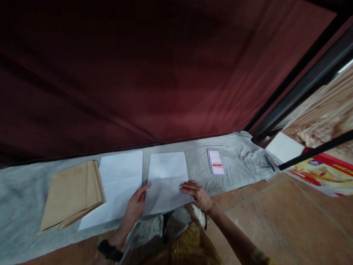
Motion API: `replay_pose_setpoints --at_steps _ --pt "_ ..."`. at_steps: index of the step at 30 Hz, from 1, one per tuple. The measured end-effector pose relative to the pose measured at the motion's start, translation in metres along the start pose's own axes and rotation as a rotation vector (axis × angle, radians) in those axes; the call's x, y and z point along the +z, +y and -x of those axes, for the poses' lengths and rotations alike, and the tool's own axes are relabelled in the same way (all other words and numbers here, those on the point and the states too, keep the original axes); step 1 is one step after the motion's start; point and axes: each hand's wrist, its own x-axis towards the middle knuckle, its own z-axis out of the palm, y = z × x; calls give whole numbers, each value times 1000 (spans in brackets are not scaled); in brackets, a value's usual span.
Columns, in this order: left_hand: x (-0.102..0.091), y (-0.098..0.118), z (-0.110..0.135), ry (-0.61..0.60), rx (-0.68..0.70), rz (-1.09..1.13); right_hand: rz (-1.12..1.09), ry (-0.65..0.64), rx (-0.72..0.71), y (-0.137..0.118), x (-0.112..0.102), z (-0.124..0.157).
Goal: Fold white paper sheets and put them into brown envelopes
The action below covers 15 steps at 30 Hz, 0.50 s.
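Observation:
A white sheet of paper (167, 179) lies in front of me on a grey cloth (22, 199) spread on the floor. My left hand (135, 205) rests at the sheet's lower left edge, thumb on the paper, fingers curled at its border. My right hand (197, 193) lies flat on the sheet's lower right corner, fingers stretched out. A second white sheet (117, 186) lies just left of the first. Further left sits a stack of brown envelopes (71, 194).
A small white and red slip (216, 161) lies on the cloth to the right. A dark red curtain (134, 72) hangs behind. Orange floor tiles (284, 221) extend right, with a white sheet (284, 147) and a colourful poster (325, 173) beyond.

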Motion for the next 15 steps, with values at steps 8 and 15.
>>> replay_pose_setpoints --at_steps 8,15 --pt "-18 -1 43 -322 693 -704 -117 53 13 8 -4 2" --pt "-12 -2 29 -302 791 -887 -146 45 38 7 -9 2"
